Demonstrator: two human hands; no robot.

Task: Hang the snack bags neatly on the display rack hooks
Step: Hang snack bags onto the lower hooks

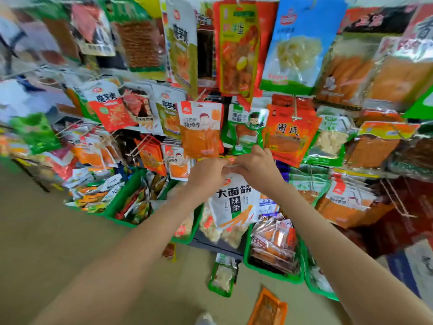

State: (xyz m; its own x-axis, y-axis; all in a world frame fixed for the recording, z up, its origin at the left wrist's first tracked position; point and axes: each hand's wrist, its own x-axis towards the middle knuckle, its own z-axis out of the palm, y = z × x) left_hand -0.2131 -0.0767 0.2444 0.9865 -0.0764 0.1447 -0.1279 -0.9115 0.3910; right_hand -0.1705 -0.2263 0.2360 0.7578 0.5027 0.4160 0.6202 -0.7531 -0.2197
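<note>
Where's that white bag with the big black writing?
The white bag hangs at the centre of the head view, pinched at its top by the left hand and right hand, just below the hanging orange bag.

We see a white snack bag (234, 200) made of thin plastic, smooth and a bit shiny. The blue bag (297, 43) up high is glossy plastic too. The orange bag (200, 134) has a see-through plastic front. The green bins (124, 195) look like hard, smooth plastic. The thin hooks (295, 112) look like metal wire. The floor (46, 231) is smooth and dull, not shiny.
</note>
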